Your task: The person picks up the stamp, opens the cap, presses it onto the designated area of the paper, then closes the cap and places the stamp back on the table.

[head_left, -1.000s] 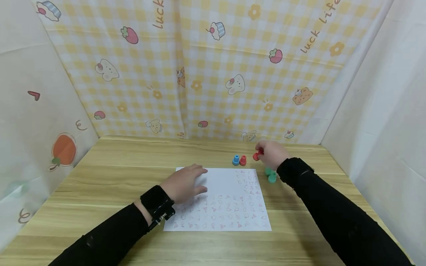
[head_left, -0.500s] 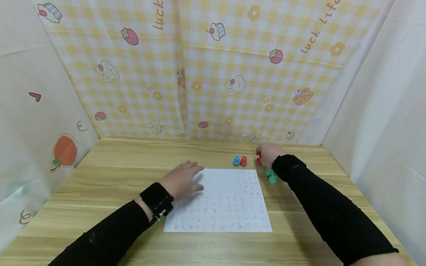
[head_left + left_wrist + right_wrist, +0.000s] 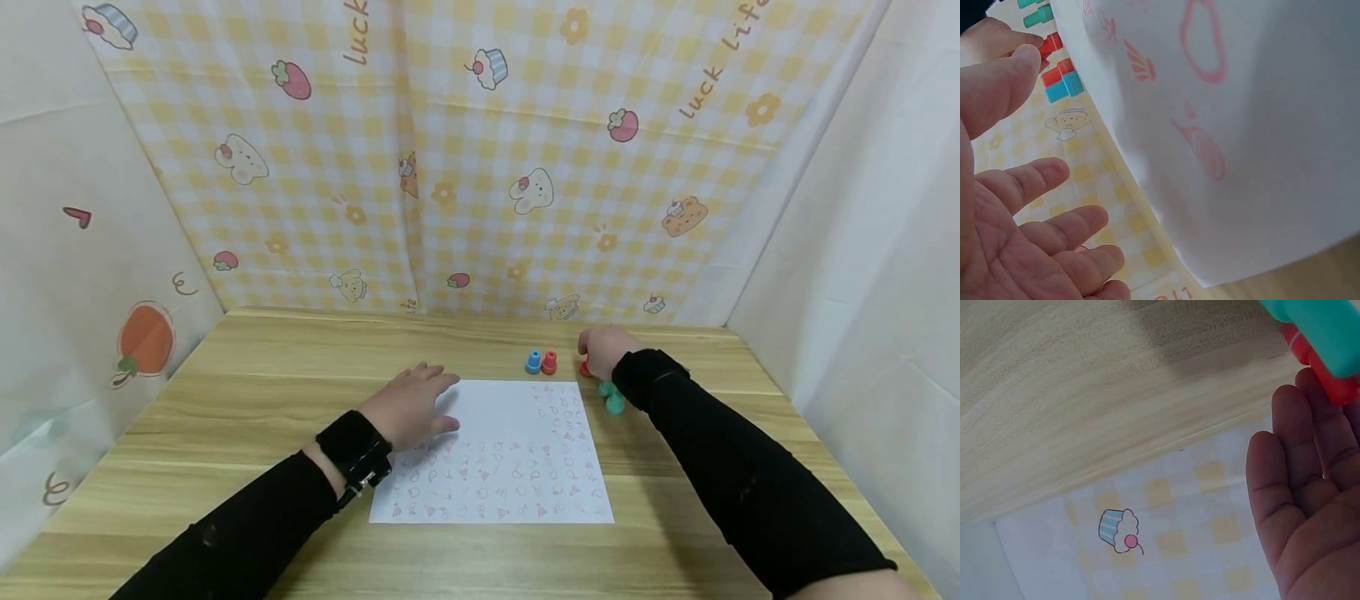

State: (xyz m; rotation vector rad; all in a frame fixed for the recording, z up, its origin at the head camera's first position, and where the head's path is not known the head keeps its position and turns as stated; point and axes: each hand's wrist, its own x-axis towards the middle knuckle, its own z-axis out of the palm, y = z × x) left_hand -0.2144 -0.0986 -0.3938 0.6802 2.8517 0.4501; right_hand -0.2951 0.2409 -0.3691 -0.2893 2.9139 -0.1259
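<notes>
My right hand (image 3: 609, 350) pinches a small red stamp (image 3: 586, 368) at the tabletop, just beyond the paper's far right corner. The left wrist view shows the fingers on this red stamp (image 3: 1054, 42); in the right wrist view its thumb side is cut off. Over the left part of a white sheet of paper (image 3: 498, 408) hovers my left hand (image 3: 408, 410), fingers spread and holding nothing. Rows of faint red stamped shapes cover the sheet's lower half and upper right corner. A blue stamp (image 3: 533, 363) and another red stamp (image 3: 550, 363) stand side by side behind the paper.
Green stamps (image 3: 613, 402) sit by the paper's right edge, close under my right wrist. A yellow checked cloth (image 3: 480, 208) hangs behind the wooden table (image 3: 480, 558), and white cloth (image 3: 847, 250) walls in both sides.
My right hand has brought the red stamp down to the tabletop and slightly toward me. The left hand has drawn back a little to the left; the other stamps stay put.
</notes>
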